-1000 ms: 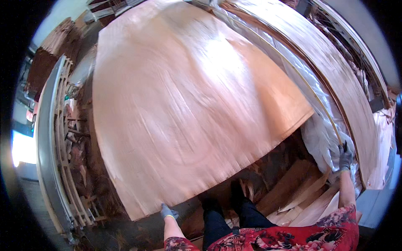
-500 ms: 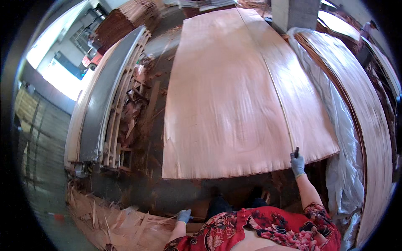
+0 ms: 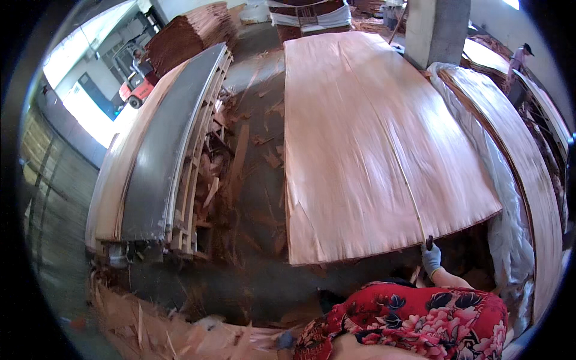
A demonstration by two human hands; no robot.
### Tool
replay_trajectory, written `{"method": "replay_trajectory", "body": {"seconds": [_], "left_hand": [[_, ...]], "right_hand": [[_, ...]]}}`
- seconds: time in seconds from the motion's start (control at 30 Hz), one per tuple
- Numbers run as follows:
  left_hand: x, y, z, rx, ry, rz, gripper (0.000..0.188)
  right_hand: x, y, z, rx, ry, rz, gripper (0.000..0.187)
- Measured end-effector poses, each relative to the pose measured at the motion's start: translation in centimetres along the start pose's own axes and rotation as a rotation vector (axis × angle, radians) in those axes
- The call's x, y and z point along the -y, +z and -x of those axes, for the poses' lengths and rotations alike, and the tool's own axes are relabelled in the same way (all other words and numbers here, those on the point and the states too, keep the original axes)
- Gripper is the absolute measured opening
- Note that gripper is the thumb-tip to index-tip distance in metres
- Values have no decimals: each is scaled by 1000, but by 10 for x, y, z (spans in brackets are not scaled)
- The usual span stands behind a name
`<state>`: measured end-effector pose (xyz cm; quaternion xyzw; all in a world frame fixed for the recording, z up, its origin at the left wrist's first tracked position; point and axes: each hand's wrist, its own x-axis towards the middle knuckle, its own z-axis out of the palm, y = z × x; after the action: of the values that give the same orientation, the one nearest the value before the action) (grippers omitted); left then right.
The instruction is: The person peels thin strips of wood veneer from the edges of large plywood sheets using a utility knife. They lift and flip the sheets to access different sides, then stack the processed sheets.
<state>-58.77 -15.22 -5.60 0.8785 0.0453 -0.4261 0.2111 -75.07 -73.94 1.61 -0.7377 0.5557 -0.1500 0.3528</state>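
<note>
A wide stack of pale pinkish wood veneer sheets (image 3: 360, 162) lies before me, its top sheet rippled and its near edge ragged. My right hand (image 3: 431, 259), in a grey glove, is closed round the black grip (image 3: 429, 243) of a long thin pale stick (image 3: 403, 169) at that near edge. The stick runs away from me over the top sheet. Low down, my gloved left hand (image 3: 284, 340) is smeared by motion beside a heap of torn veneer scraps (image 3: 180, 339); its fingers cannot be made out.
Left stands a pallet stack with a dark top panel (image 3: 159, 144). Veneer scraps (image 3: 240, 150) litter the floor between. Right are a plastic-wrapped veneer stack (image 3: 510, 126) and a concrete pillar (image 3: 437, 36). Far off are a red forklift (image 3: 139, 90) and a person (image 3: 519, 63).
My right hand and the stick's grip have come back toward me, to the sheet's near edge. My left hand has dropped lower and blurred. The view has shifted, placing the veneer farther right.
</note>
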Motion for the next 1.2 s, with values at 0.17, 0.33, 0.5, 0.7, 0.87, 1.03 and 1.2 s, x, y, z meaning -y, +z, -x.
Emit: {"method": "replay_trajectory", "body": {"seconds": [0.17, 0.33, 0.5, 0.7, 0.87, 1.03, 1.2], "left_hand": [[-30, -110, -66, -59, -13, 106, 34], [-69, -208, -88, -166, -8, 236, 31], [-56, -252, -90, -204, -41, 282, 28], [57, -248, -60, -202, -171, 317, 26], [206, -174, 17, -183, -205, 239, 26], [321, -201, 0, -480, -52, -521, 23], [352, -362, -77, -709, 19, -79, 16]], "right_hand": [[80, 46, -27, -50, 33, 84, 34], [188, 105, -27, 178, 139, 99, 31], [263, 191, -24, 82, -9, 7, 32], [310, 307, -5, 226, -3, -244, 33], [422, 339, 81, 406, -66, -451, 31], [494, 414, 167, 567, -117, -650, 15], [632, 474, 299, 876, 81, -590, 18]]}}
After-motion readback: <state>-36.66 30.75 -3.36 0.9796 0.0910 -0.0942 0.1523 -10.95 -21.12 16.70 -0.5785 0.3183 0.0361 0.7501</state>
